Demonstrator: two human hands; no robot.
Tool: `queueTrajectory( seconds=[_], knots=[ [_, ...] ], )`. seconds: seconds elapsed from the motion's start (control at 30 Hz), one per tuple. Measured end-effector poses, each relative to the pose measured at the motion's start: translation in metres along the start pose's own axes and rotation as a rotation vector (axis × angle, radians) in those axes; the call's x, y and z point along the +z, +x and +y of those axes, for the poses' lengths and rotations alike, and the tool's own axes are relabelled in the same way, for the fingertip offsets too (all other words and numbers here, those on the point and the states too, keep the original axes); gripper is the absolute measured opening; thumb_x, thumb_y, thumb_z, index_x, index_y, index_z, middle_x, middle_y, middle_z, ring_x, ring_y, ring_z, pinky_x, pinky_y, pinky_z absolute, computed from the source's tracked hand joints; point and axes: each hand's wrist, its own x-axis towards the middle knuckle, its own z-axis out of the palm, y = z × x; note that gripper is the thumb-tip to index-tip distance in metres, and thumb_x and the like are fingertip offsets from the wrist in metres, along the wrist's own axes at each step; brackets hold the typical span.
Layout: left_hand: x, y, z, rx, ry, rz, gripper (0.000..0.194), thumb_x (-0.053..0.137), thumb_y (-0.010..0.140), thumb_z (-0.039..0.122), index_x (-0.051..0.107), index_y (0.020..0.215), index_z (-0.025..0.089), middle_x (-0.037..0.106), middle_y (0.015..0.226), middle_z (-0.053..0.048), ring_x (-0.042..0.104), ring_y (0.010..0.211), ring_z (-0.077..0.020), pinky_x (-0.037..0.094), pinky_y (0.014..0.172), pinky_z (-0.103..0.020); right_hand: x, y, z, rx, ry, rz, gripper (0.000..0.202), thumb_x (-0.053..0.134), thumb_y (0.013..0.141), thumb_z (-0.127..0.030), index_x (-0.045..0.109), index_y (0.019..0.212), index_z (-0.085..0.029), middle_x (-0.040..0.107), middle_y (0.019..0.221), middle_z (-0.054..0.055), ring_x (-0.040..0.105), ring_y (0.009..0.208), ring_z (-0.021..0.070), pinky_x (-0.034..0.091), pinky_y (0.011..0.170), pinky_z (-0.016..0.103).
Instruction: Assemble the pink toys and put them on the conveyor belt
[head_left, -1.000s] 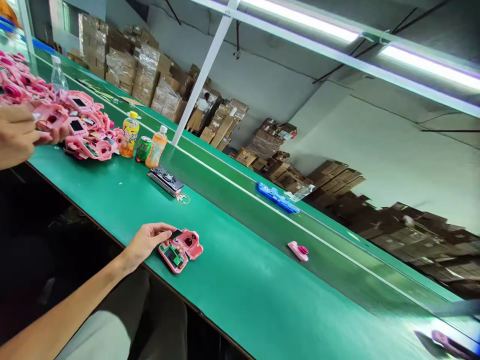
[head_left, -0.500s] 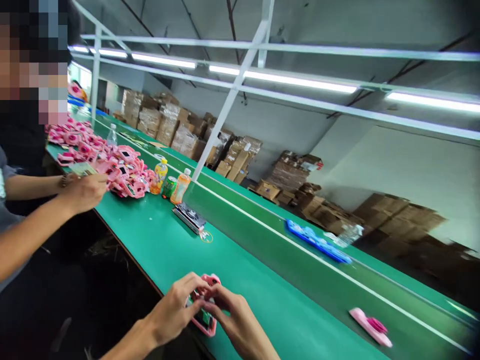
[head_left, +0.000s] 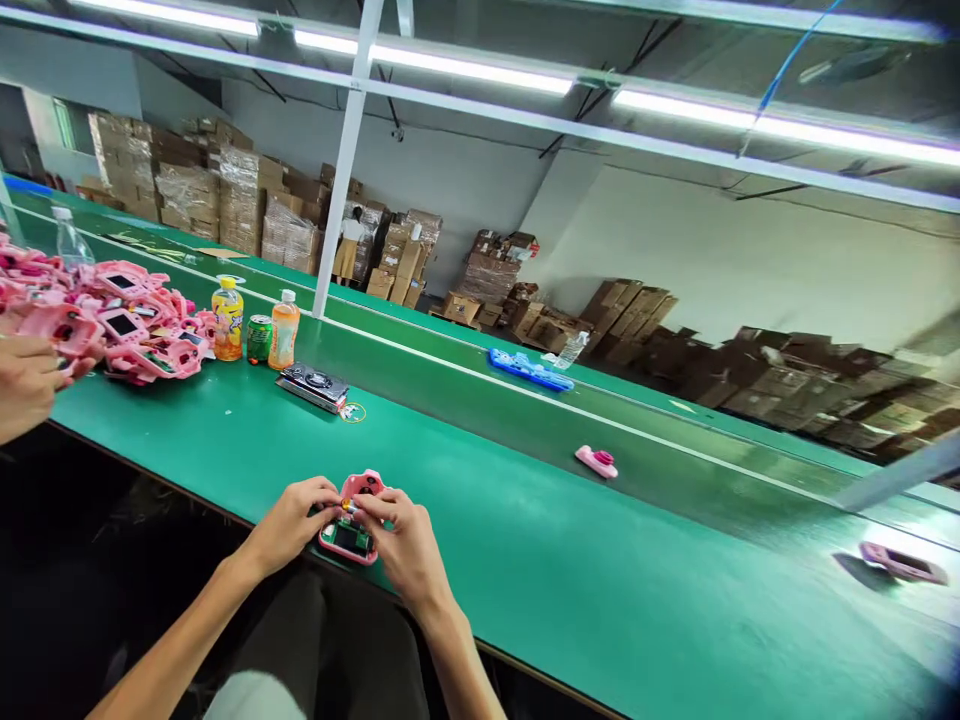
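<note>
Pink plastic formed the opened toy camera (head_left: 351,542), which lay at the near edge of the green table (head_left: 600,590), between the hands. Opened out, its long axis ran near to far, the far end leaning slightly right. Its near half faced inside up, showing a circuit board; its far half was partly hidden by fingers. The left hand (head_left: 292,515) and right hand (head_left: 406,545) both pinched a small part (head_left: 349,507) over the camera, too tiny to identify. Farther left lay a dark box (head_left: 313,387).
</note>
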Motion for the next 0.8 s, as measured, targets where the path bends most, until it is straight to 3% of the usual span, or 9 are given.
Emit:
queueTrajectory(
  seconds=[0.1,0.3,0.53,0.6,0.7,0.8],
  knots=[
    [0.005,-0.001,0.001,-0.028,0.021,0.054,0.025,0.057,0.094,0.034,0.074,0.083,0.019,0.068,0.086,-0.004,0.061,0.079,-0.018,0.045,0.076,-0.027,0.015,-0.014,0.004,0.002,-0.005,0.086,0.025,0.064,0.089,-0.017,0.08,0.104,-0.029,0.072,0.09,0.004,0.067,0.086,0.0184,0.054,0.079,0.029],
    [0.01,-0.005,0.002,-0.067,0.072,0.147,0.022,0.056,0.092,0.031,0.071,0.081,0.019,0.068,0.086,-0.004,0.062,0.081,-0.0194,0.045,0.075,-0.028,0.029,-0.027,0.001,-0.005,-0.064,0.053,0.025,0.058,0.091,-0.013,0.079,0.089,-0.027,0.072,0.084,0.003,0.061,0.086,0.0207,0.054,0.079,0.033],
    [0.012,-0.005,-0.001,-0.079,0.113,0.14,0.022,0.057,0.094,0.032,0.07,0.082,0.019,0.067,0.084,-0.003,0.062,0.076,-0.0184,0.047,0.072,-0.028,0.036,-0.027,-0.001,-0.041,-0.231,0.074,0.026,0.055,0.095,-0.012,0.073,0.082,-0.025,0.072,0.081,0.002,0.06,0.087,0.0213,0.052,0.075,0.032],
    [0.009,-0.007,-0.001,-0.056,0.113,0.109,0.023,0.056,0.095,0.033,0.071,0.085,0.02,0.069,0.09,-0.004,0.064,0.081,-0.0194,0.049,0.077,-0.029,0.037,-0.026,-0.003,-0.065,-0.295,0.054,0.026,0.053,0.095,-0.011,0.073,0.086,-0.024,0.073,0.085,0.003,0.061,0.09,0.0218,0.052,0.077,0.032],
    [0.0,-0.013,-0.003,0.042,0.139,-0.029,0.02,0.061,0.094,0.033,0.074,0.105,0.023,0.071,0.113,-0.007,0.064,0.106,-0.0238,0.048,0.099,-0.037,0.033,-0.024,-0.005,-0.09,-0.397,-0.015,0.026,0.052,0.095,-0.007,0.074,0.093,-0.021,0.075,0.093,0.005,0.062,0.094,0.0229,0.053,0.085,0.035],
    [-0.008,-0.02,-0.007,0.121,0.207,-0.172,0.043,0.066,0.091,0.028,0.063,0.134,0.03,0.063,0.134,-0.007,0.055,0.124,-0.0257,0.042,0.112,-0.043,0.028,-0.028,0.0,-0.164,-0.499,-0.048,0.023,0.058,0.094,-0.013,0.072,0.11,-0.021,0.072,0.118,0.009,0.06,0.109,0.0277,0.052,0.095,0.043]
  ],
)
